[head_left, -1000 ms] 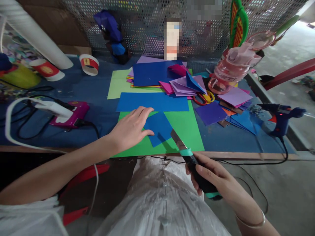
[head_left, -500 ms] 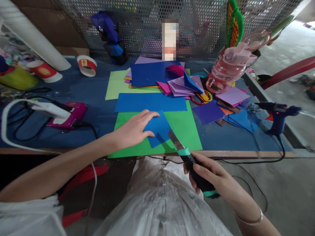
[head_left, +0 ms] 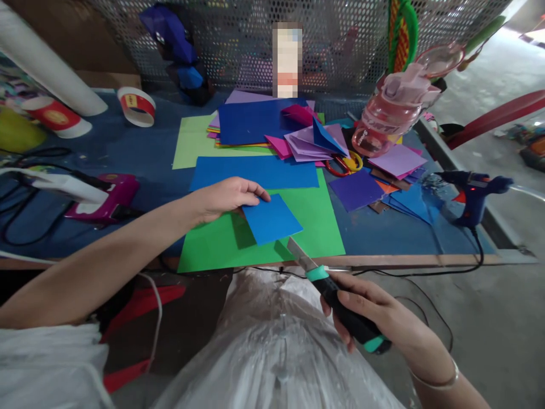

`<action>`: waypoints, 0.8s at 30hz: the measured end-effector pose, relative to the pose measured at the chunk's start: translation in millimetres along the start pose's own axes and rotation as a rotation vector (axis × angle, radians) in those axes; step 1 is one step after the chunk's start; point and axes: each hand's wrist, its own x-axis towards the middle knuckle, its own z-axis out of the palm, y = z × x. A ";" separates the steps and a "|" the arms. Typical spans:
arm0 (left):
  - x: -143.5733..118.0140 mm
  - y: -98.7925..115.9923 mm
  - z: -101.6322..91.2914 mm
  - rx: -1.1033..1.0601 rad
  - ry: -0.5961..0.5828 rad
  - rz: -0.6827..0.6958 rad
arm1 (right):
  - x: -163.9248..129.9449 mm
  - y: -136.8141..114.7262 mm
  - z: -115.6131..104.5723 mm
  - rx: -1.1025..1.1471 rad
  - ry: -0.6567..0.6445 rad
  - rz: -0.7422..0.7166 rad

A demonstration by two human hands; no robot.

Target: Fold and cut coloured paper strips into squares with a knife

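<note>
Between the thumb and fingers of my left hand (head_left: 232,196) is the upper left corner of a small blue paper square (head_left: 273,220), which is lifted and tilted over a green sheet (head_left: 213,250). My right hand (head_left: 370,307) is wrapped round the black and teal handle of a utility knife (head_left: 336,301). Its bare blade points up and left, with the tip close to the square's lower right edge. A longer blue paper strip (head_left: 255,172) lies across the far part of the green sheet.
Behind lie stacked coloured papers (head_left: 251,125), scissors (head_left: 351,163) and a pink bottle (head_left: 383,119). A glue gun (head_left: 472,193) stands at the right. At the left are a magenta power strip (head_left: 102,199) and paper cups (head_left: 137,106). The table's front edge (head_left: 366,260) runs near my lap.
My left hand has gone from resting on the blue paper square to pinching its corner and raising it. The knife has shifted slightly down, and the view has moved a little.
</note>
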 end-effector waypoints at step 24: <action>23.3 8.4 -13.6 0.051 -0.101 -0.041 | 22.3 -12.4 13.9 0.253 0.093 0.011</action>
